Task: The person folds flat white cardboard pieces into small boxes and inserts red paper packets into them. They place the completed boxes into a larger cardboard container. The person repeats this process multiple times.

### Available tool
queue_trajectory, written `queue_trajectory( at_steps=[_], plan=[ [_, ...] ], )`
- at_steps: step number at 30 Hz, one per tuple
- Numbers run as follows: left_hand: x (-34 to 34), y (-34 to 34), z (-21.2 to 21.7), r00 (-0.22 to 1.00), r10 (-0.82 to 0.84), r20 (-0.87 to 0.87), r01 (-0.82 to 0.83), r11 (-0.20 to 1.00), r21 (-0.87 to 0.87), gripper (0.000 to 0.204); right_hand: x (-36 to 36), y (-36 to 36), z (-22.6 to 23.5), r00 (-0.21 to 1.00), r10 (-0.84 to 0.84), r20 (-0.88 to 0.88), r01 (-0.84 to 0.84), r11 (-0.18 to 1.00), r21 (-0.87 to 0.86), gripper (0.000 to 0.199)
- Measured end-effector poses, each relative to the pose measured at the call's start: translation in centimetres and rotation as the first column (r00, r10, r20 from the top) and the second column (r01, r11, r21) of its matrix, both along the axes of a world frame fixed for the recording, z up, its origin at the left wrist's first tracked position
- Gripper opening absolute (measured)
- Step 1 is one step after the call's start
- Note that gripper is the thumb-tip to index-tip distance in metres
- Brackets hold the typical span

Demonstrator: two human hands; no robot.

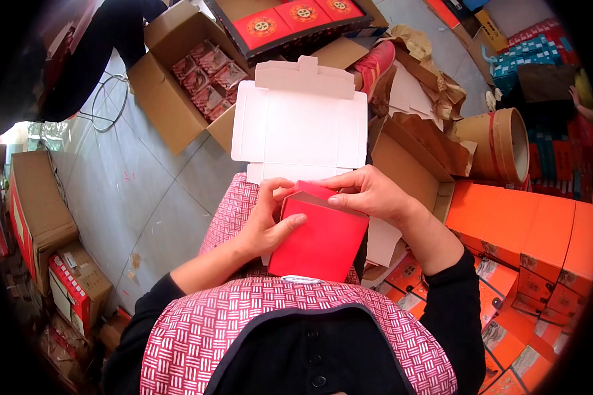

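In front of my lap is a red cardboard box [323,243], tilted, with a grey-white inner flap showing along its far edge. My left hand [270,220] grips its left side, thumb lying over the red face. At the far right corner, my right hand [369,194] pinches the folded edge between thumb and fingers. Just beyond my hands spreads a white flat carton panel [301,125] with creases, side flaps and a tabbed far edge. My fingers cover where it meets the red box, so I cannot tell whether they are one piece.
An open brown carton [168,108] holds several wrapped packets. Behind it, a black tray [244,49] carries red patterned boxes. Orange boxes [507,217] are stacked at right, near a round brown tub [507,145]. More cartons [49,204] stand left. Another person's pink shoe [377,66] is ahead.
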State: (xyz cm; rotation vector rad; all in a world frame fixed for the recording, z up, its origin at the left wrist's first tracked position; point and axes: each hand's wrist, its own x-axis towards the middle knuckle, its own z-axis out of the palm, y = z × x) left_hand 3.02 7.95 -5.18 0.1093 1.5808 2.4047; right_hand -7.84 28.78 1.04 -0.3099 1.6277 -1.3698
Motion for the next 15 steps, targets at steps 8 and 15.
queue_trajectory(
  at_steps=[8, 15],
  plan=[
    [-0.9, -0.4, 0.5, 0.994, -0.103, -0.035, 0.097, 0.985, -0.141, 0.035, 0.8, -0.2, -0.7, 0.973, -0.023, -0.231, 0.043, 0.996, 0.083, 0.028],
    [-0.6, 0.0, -0.2, 0.998, -0.043, -0.046, 0.044, 0.999, 0.011, 0.038, 0.9, -0.3, -0.8, 0.885, 0.043, -0.464, 0.005, 0.995, 0.102, 0.024]
  ],
)
